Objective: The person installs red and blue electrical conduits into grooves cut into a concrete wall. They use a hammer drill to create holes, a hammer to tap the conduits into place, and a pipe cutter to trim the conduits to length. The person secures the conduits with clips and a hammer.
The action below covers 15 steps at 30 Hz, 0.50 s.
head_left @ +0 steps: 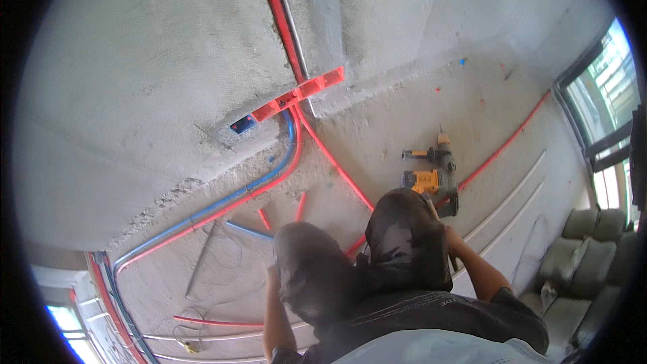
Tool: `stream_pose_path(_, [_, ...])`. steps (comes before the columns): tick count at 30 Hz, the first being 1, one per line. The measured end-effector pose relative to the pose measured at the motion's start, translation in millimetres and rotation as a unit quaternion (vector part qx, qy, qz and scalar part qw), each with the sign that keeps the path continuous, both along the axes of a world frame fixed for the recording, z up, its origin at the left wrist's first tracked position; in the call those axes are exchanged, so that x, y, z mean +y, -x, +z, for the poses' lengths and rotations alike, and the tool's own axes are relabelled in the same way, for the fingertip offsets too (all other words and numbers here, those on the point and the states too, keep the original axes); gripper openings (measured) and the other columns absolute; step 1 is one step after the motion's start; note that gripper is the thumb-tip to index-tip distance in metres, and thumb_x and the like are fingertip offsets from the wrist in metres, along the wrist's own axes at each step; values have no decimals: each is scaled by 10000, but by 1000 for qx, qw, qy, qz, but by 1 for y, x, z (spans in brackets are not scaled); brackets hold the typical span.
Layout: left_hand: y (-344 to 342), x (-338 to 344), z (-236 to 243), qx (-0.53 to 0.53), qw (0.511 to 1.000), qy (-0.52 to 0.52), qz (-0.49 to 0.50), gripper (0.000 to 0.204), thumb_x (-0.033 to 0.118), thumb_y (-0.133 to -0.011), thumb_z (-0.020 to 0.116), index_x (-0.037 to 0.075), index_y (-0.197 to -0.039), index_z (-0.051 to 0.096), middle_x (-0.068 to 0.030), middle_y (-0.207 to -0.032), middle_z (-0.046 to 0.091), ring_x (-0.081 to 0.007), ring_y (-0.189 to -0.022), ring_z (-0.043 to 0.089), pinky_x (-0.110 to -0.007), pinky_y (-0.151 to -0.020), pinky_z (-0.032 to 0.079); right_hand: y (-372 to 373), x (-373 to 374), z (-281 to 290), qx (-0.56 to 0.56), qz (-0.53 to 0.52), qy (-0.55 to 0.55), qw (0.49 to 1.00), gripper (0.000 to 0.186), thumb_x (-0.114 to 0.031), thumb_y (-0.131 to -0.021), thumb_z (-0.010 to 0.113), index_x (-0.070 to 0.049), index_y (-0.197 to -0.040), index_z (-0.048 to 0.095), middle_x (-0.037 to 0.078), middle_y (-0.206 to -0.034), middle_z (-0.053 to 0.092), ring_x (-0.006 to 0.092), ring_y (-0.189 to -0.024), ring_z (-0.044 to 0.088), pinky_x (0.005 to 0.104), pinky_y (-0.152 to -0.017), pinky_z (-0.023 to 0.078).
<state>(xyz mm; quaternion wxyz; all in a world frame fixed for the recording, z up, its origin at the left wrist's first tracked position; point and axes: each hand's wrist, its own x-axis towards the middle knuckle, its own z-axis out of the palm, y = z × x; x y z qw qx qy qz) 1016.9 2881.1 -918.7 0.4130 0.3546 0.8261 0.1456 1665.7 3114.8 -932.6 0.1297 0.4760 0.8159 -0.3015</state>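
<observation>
My left hand [272, 276] is beside my bent left knee [303, 263], its fingers mostly hidden. My right hand [454, 244] is at the outer side of my right knee [404, 243], fingers out of sight; whether either holds anything is unclear. A yellow and black rotary hammer drill [424, 180] with a bit lies on the concrete floor just beyond that knee. Ahead, a row of red junction boxes [323, 84] with a blue box [240, 126] is set in the wall, red conduit [337, 172] and blue conduit [236, 195] running from it along the floor.
Short red [300, 207] and blue [248, 229] pipe offcuts, a grey rod [199, 263] and loose wire lie at the left. White pipes [502, 202] lie right, near stacked grey sacks [573, 263] below a dark-framed window [606, 94]. More conduit [108, 290] runs up at the far left.
</observation>
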Motion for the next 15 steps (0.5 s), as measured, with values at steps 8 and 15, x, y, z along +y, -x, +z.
stream_pose_path(8, [-62, -65, -3, -150, 976, 65, 145, 286, 204, -957, 627, 21, -1170, 681, -117, -1157, 716, -331, -991, 691, -439, -876, 542, 48, -15, 34, 85, -332, 117, 932, 413, -324, -983, 600, 83, -995, 666, 351, -1009, 680, 494, -909, 692, 550, -757, 524])
stream_pose_path(15, [-53, -96, 5, -98, 977, 76, 173, 282, 204, -949, 631, 29, -1166, 676, -129, -1159, 705, -349, -994, 684, -450, -869, 540, 69, -6, 74, 201, -348, 39, 915, 366, -293, -955, 624, 52, -1065, 676, 301, -989, 707, 482, -979, 686, 526, -805, 516])
